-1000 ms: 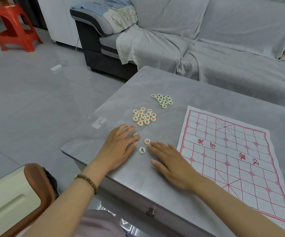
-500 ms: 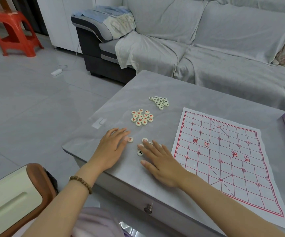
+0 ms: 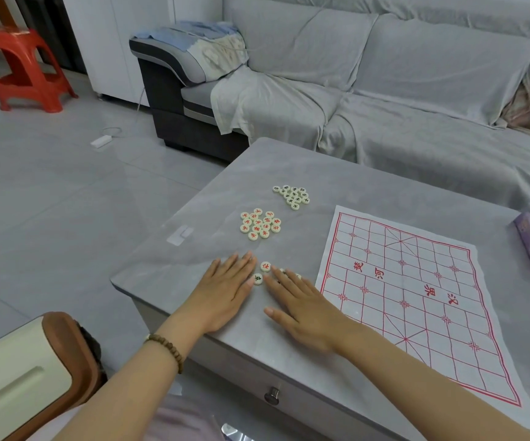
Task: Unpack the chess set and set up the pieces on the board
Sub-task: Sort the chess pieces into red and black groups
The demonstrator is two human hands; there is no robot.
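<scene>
Resting palms down near the front edge of the grey table [image 3: 289, 163], a person's left hand [image 3: 225, 294] and right hand [image 3: 302, 310] lie flat with straight fingers, side by side, gripping nothing; two loose pieces [image 3: 265, 266] sit between their fingertips, and others peek from under the right fingers. Just right of the hands lies the paper board [image 3: 416, 297] with its red grid. Farther back sit a cluster of red-marked pieces [image 3: 260, 225], then dark-marked pieces [image 3: 293, 195], with a grey sofa [image 3: 416, 90] beyond

your red-lined paper board [image 3: 416, 297] lies flat on the right; left of it sit a red-marked pile [image 3: 260, 225], a dark-marked pile [image 3: 293, 194] farther back, and a few loose discs [image 3: 265, 266] nearer you
</scene>
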